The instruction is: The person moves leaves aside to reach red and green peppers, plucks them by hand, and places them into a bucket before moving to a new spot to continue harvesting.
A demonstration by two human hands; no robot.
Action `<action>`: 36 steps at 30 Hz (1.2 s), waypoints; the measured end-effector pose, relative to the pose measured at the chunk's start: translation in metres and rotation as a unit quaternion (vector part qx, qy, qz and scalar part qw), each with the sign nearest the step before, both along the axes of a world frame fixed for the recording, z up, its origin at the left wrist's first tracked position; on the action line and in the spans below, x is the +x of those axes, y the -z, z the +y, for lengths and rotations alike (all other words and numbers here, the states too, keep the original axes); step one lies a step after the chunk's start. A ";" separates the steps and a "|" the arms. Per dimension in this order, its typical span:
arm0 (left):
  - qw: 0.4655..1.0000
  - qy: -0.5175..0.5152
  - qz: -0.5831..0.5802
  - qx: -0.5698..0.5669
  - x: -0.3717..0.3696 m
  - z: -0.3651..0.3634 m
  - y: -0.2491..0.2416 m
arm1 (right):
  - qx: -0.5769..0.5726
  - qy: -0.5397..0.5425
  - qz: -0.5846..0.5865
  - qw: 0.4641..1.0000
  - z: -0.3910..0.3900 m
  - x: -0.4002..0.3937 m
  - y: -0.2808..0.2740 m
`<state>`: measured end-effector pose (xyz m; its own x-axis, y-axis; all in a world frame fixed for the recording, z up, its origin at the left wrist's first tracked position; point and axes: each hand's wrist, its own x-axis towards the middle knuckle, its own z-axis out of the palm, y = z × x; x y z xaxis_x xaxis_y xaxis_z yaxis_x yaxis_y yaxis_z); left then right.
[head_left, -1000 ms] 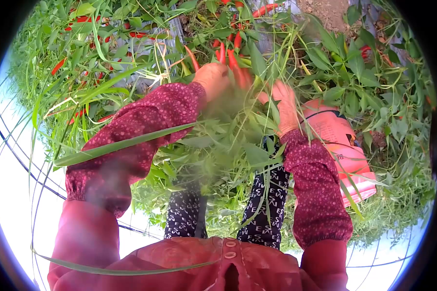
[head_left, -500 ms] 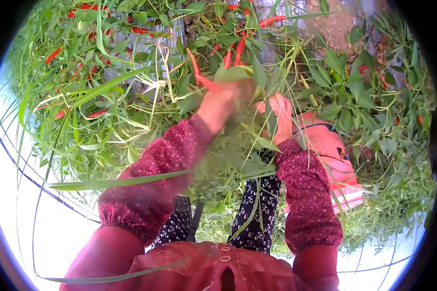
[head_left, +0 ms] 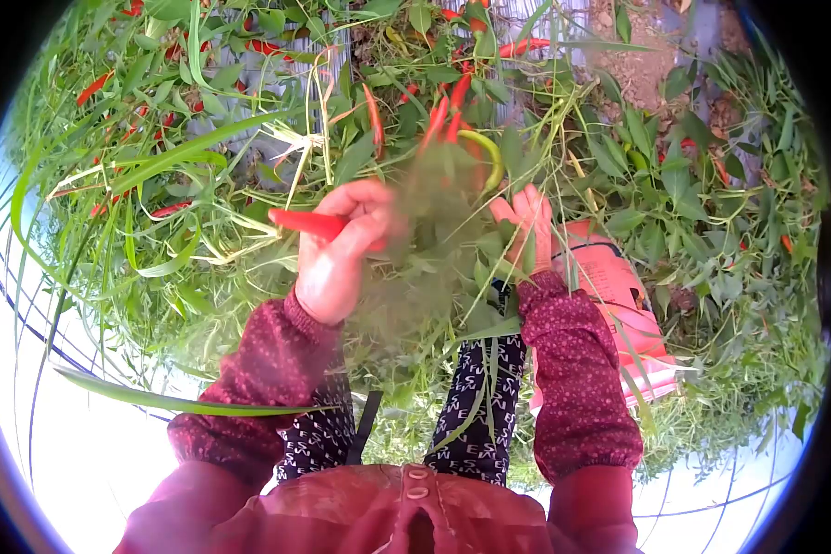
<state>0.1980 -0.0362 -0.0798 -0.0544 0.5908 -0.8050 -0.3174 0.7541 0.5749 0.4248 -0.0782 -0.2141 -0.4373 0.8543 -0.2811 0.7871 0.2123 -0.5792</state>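
My left hand [head_left: 342, 245] is closed around a red chili pepper [head_left: 307, 223], whose end sticks out to the left. Beside it, to the right, green leaves blur close to the camera. My right hand [head_left: 528, 226] is among the leaves of the chili plant [head_left: 512, 166], fingers stretched upward and somewhat apart, with leaves partly covering the palm. Several red chilies [head_left: 457, 92] hang just above the hands, along with a curved yellow-green chili [head_left: 494, 159].
A pink printed bag [head_left: 614, 286] lies right of my right forearm. Long grass blades [head_left: 194, 402] cross over my left sleeve. Dry pale stalks [head_left: 309, 138] stand at upper left. Plastic sheeting [head_left: 526, 69] and bare soil [head_left: 632, 69] show at the top.
My left hand has come down and left, away from the plant, with the red chili in it. My right hand has stayed nearly in place, its fingers shifting slightly.
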 end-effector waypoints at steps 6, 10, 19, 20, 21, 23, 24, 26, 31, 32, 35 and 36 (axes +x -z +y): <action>0.853 0.408 0.310 -0.099 0.006 0.043 0.091 | -0.127 0.148 0.165 0.967 -0.011 -0.012 0.015; 0.790 0.474 0.365 -0.135 0.009 0.045 0.134 | -0.340 0.432 0.427 0.718 -0.015 -0.015 0.009; 0.794 0.507 0.286 -0.173 0.030 0.061 0.184 | -0.449 0.595 0.438 0.502 0.000 -0.026 -0.008; 0.775 0.530 0.308 -0.154 0.033 0.062 0.187 | -0.447 0.594 0.431 0.511 -0.002 -0.026 -0.005; 0.776 0.529 0.306 -0.154 0.033 0.065 0.191 | -0.445 0.594 0.423 0.520 -0.003 -0.024 -0.003; 0.774 0.543 0.260 -0.195 0.028 0.069 0.195 | -0.439 0.571 0.418 0.554 -0.009 -0.022 -0.001; 0.775 0.543 0.259 -0.195 0.027 0.068 0.195 | -0.342 0.470 0.399 0.709 -0.019 -0.023 0.010; 0.828 0.472 0.245 -0.176 0.024 0.065 0.196 | -0.231 0.346 0.361 0.835 -0.018 -0.025 0.011; 0.977 0.100 0.145 -0.121 0.011 0.055 0.142 | -0.030 0.018 -0.013 0.999 0.002 -0.018 0.000; 0.989 0.055 0.109 -0.087 0.003 0.049 0.137 | -0.030 0.018 -0.013 0.999 0.007 -0.020 -0.006; 0.997 0.023 -0.009 -0.067 -0.007 0.039 0.112 | -0.025 -0.003 -0.046 0.999 0.016 -0.024 -0.015; 0.995 0.038 -0.037 -0.088 -0.008 0.039 0.101 | -0.004 0.032 0.037 0.999 0.016 -0.023 -0.016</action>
